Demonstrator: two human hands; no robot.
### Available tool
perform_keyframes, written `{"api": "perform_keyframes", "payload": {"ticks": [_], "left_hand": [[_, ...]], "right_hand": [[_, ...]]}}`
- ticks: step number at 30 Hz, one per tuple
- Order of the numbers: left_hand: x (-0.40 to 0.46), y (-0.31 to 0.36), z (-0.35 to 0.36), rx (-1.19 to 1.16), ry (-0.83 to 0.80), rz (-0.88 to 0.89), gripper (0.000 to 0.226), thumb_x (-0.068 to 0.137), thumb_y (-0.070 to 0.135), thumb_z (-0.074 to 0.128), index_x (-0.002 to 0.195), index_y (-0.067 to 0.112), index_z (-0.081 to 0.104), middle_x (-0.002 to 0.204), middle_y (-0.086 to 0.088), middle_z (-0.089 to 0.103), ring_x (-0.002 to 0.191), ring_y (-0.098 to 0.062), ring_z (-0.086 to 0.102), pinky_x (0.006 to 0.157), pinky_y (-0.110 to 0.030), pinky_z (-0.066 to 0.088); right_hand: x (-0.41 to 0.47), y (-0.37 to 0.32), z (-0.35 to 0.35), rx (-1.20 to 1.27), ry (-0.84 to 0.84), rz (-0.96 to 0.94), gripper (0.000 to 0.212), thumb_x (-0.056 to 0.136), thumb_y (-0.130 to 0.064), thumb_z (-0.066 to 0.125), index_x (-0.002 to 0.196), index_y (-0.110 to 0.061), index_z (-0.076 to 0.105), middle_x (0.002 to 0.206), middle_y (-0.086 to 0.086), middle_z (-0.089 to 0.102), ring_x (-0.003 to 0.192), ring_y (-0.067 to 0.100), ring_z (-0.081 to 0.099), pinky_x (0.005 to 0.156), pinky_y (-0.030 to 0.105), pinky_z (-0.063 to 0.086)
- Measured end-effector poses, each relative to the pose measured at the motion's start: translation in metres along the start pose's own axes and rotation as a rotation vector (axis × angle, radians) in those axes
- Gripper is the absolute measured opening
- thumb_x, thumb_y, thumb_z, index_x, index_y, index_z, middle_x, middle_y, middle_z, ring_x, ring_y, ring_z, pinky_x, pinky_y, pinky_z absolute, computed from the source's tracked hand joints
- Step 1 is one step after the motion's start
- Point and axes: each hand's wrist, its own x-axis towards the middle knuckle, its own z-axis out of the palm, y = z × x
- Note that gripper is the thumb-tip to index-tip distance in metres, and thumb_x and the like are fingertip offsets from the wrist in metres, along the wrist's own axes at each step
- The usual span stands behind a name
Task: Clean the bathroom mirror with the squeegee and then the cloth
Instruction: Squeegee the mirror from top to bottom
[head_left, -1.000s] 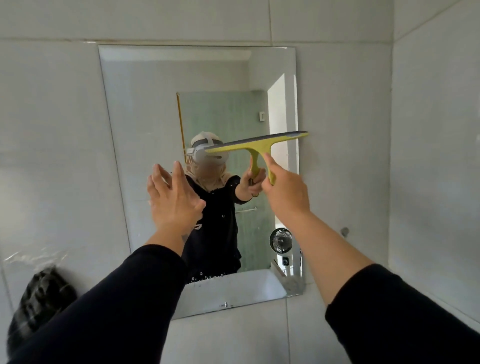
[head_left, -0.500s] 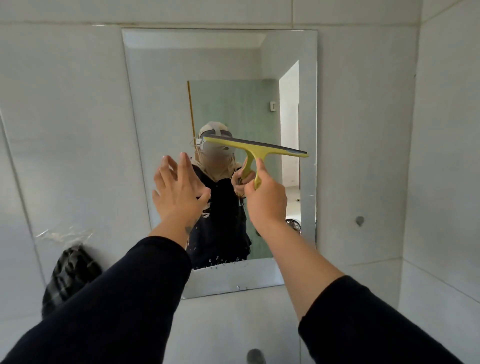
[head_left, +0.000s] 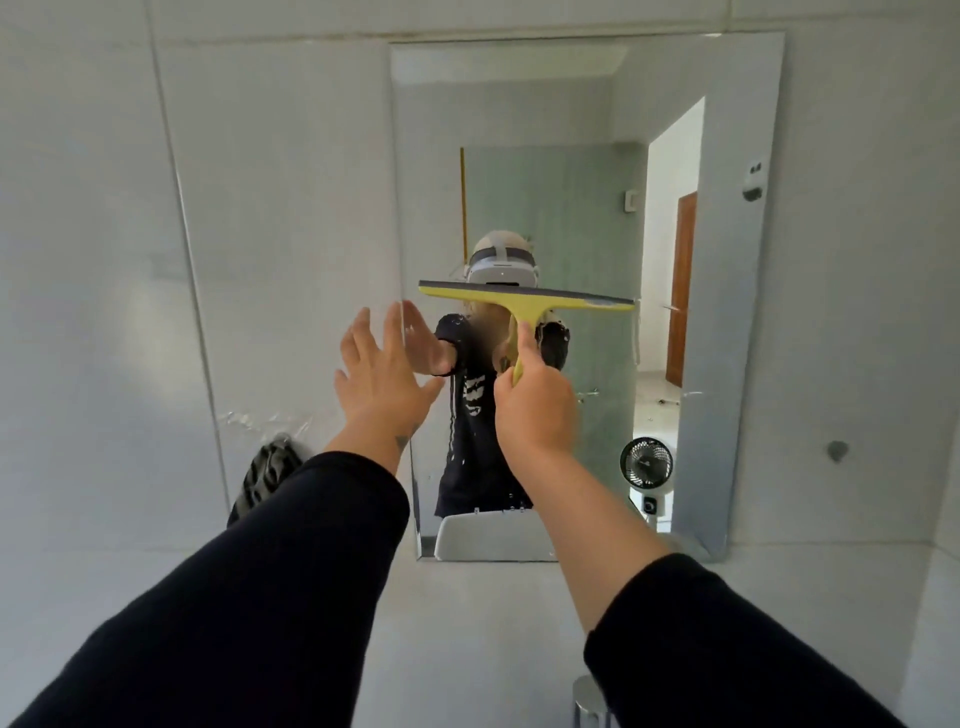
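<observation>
A rectangular mirror (head_left: 571, 130) hangs on the grey tiled wall. My right hand (head_left: 537, 410) grips the handle of a yellow squeegee (head_left: 524, 301), whose grey blade lies almost level across the middle of the glass. My left hand (head_left: 382, 379) is open with fingers spread, its fingertips at the mirror's left edge. Water drops and streaks show on the lower part of the glass. A dark striped cloth (head_left: 265, 475) hangs on the wall to the left of the mirror, partly hidden behind my left sleeve.
A chrome tap top (head_left: 589, 701) shows at the bottom edge. A round wall fitting (head_left: 836, 451) sits right of the mirror. The mirror reflects a person, a small fan, a green glass door and a doorway. A side wall closes in at far right.
The view has swung left, so the mirror now sits further right. The squeegee blade has tipped from right-end-up to slightly right-end-down and sits lower on the glass. My left hand stays open.
</observation>
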Motion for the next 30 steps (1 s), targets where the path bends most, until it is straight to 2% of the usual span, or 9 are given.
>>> {"api": "perform_keyframes", "payload": {"ticks": [4,9,12,16,22,27,30], "left_hand": [[0.001,0.001,-0.002,-0.022,-0.005,-0.003,0.087,0.087,0.040,0.063,0.151,0.026,0.007,0.158,-0.008,0.002,0.143,-0.030,0.008,0.106,-0.053,0.036],[-0.004,0.017,0.003,-0.052,-0.019,0.007,0.080,0.090,0.039,0.060,0.150,0.023,0.010,0.158,-0.009,0.002,0.143,-0.030,0.008,0.106,-0.053,0.036],[-0.007,0.028,0.008,-0.081,-0.025,0.019,0.084,0.087,0.037,0.064,0.150,0.023,0.011,0.157,-0.008,0.003,0.143,-0.029,0.009,0.106,-0.053,0.036],[-0.009,0.043,0.014,-0.091,-0.047,0.038,0.086,0.085,0.037,0.068,0.148,0.026,0.011,0.156,-0.008,0.002,0.142,-0.030,0.010,0.107,-0.053,0.035],[-0.012,0.067,0.025,-0.089,-0.070,0.077,0.087,0.084,0.036,0.069,0.149,0.028,0.011,0.157,-0.008,-0.001,0.143,-0.031,0.008,0.109,-0.052,0.033],[-0.018,0.087,0.044,-0.081,-0.047,0.142,0.087,0.084,0.040,0.067,0.149,0.028,0.011,0.156,-0.012,-0.001,0.142,-0.034,0.010,0.108,-0.054,0.033],[-0.021,0.094,0.054,-0.075,-0.041,0.164,0.086,0.083,0.040,0.067,0.148,0.027,0.012,0.156,-0.013,-0.002,0.142,-0.035,0.009,0.109,-0.054,0.031]], "right_hand": [[-0.002,0.008,0.001,-0.185,-0.065,-0.178,0.058,0.097,-0.011,0.040,0.148,-0.035,0.024,0.102,0.007,0.064,0.076,0.024,0.056,0.059,0.032,0.038],[0.004,0.018,-0.021,-0.398,-0.113,-0.317,0.061,0.096,-0.010,0.044,0.147,-0.036,0.023,0.088,0.009,0.059,0.078,0.028,0.056,0.059,0.033,0.037],[0.008,0.027,-0.037,-0.524,-0.137,-0.373,0.064,0.096,-0.005,0.043,0.146,-0.040,0.023,0.078,0.005,0.047,0.067,0.024,0.046,0.056,0.033,0.038],[0.013,0.039,-0.050,-0.565,-0.152,-0.396,0.064,0.096,-0.007,0.044,0.145,-0.042,0.025,0.077,0.004,0.045,0.067,0.022,0.048,0.058,0.034,0.046],[0.018,0.062,-0.066,-0.590,-0.131,-0.364,0.063,0.098,-0.010,0.041,0.145,-0.046,0.021,0.079,0.004,0.047,0.067,0.023,0.049,0.058,0.034,0.044],[0.020,0.088,-0.082,-0.556,-0.105,-0.338,0.061,0.098,-0.013,0.043,0.144,-0.047,0.022,0.087,0.007,0.060,0.070,0.026,0.056,0.058,0.034,0.045],[0.017,0.100,-0.092,-0.493,-0.099,-0.287,0.058,0.099,-0.018,0.044,0.144,-0.047,0.023,0.081,0.005,0.053,0.068,0.024,0.050,0.059,0.033,0.043]]}}
